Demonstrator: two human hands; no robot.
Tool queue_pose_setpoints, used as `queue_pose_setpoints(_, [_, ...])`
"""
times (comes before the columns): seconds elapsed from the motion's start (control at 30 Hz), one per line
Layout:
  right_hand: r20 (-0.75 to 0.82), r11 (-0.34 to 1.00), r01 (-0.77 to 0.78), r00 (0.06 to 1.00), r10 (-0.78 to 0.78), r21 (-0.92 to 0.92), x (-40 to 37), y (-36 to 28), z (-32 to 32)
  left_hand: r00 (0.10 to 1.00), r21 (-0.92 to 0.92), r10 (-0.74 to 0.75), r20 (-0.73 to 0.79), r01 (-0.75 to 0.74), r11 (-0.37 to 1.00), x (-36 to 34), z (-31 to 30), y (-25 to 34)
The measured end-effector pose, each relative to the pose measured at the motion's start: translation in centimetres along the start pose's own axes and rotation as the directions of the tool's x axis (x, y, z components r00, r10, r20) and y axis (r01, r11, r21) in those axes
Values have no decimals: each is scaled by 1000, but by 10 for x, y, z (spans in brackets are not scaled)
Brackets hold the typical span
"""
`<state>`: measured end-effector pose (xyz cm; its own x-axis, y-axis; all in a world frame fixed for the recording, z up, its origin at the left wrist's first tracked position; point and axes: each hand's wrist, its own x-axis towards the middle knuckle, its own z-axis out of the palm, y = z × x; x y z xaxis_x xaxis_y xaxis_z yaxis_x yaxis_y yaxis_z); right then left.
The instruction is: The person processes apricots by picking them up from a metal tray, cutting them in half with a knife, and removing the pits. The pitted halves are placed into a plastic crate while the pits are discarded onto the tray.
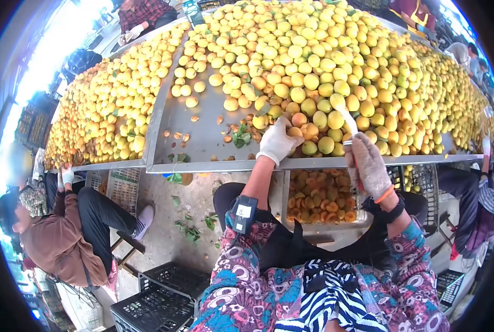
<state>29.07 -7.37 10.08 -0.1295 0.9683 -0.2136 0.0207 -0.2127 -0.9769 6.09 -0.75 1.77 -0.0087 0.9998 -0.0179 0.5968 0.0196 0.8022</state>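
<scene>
My left hand (278,141), in a white glove, is at the front of the apricot heap (324,61). Its fingers and thumb curl round an apricot (294,132), partly hidden by the glove. My right hand (367,166), in a grey-brown glove, is closed just above the table's front rim (219,166). It grips what looks like a small knife (347,143), with a short metal part and a bit of red showing at the fingers. A pale curved strip (344,114) rises from this hand over the fruit. Apricot pieces (241,124) and green leaves (240,136) lie left of my left hand.
Below the rim, between my knees, a crate (285,199) holds halved apricots (321,196). A metal divider (161,105) splits the table. To the left sits a person in a brown jacket (64,238). Black crates (158,304) stand on the floor; other people work around the table.
</scene>
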Motion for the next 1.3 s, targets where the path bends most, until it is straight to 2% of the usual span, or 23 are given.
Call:
queue_pose_setpoints(0.03, [23,999,-37,999,37,-11,2,-1,8,995,-180,56,-86,-71,981,4,6,-14])
queue_pose_setpoints(0.07, [55,994,2,998,3,-106,4,-4,17,997,-475,39,-67,-66,878,1,-2,-12])
queue_pose_setpoints(0.1, [85,989,-7,996,20,-145,5,-10,26,998,-721,32,-47,-56,690,-3,-10,-10])
queue_pose_setpoints(0.13, [115,983,-15,993,37,-183,6,-14,36,999,-898,36,-30,-42,437,-7,-20,-8])
queue_pose_setpoints(0.17, [118,982,3,993,20,-191,8,-16,46,997,-957,64,-35,-52,287,-10,-28,-8])
queue_pose_setpoints(0.27, [258,935,193,959,-116,-298,17,-22,74,979,-995,190,-79,-90,49,-18,-48,-20])
queue_pose_setpoints(0.3, [265,870,289,945,-192,-399,23,-22,83,965,-990,218,-143,-140,-26,-21,-49,-18])
queue_pose_setpoints(0.4, [391,703,537,838,-381,-465,37,-20,103,948,-973,227,-222,-230,11,-34,-68,-10])
queue_pose_setpoints(0.43, [388,697,536,839,-380,-476,37,-22,111,962,-983,201,-184,-184,-18,-42,-76,-5])
queue_pose_setpoints(0.53, [469,475,708,704,-533,-522,31,-34,129,959,-959,223,-176,-218,180,-41,-83,-29])
queue_pose_setpoints(0.57, [463,485,687,725,-510,-541,32,-33,132,965,-952,182,-191,-227,205,-44,-86,-26])
queue_pose_setpoints(0.67, [481,546,627,778,-404,-556,28,-37,141,910,-861,194,-366,-410,300,-42,-88,-27])
queue_pose_setpoints(0.77, [482,490,641,767,-423,-591,30,-31,144,888,-837,189,-419,-458,299,-43,-89,-25])
queue_pose_setpoints(0.87, [492,498,646,763,-419,-579,31,-33,146,931,-908,208,-301,-346,235,-48,-95,-30])
queue_pose_setpoints(0.97, [483,456,641,767,-422,-618,26,-40,148,925,-932,209,-317,-345,110,-53,-99,-24])
queue_pose_setpoints(1.07, [475,433,618,784,-399,-656,29,-40,143,875,-866,190,-445,-474,157,-51,-96,-19])
queue_pose_setpoints(1.17, [508,405,674,735,-450,-617,28,-41,138,878,-858,230,-420,-467,215,-48,-97,-23])
queue_pose_setpoints(1.27, [539,347,691,717,-443,-634,32,-38,132,892,-864,229,-390,-441,243,-45,-96,-26])
queue_pose_setpoints(1.3, [542,328,682,724,-427,-654,31,-42,133,896,-852,232,-379,-435,292,-45,-97,-26])
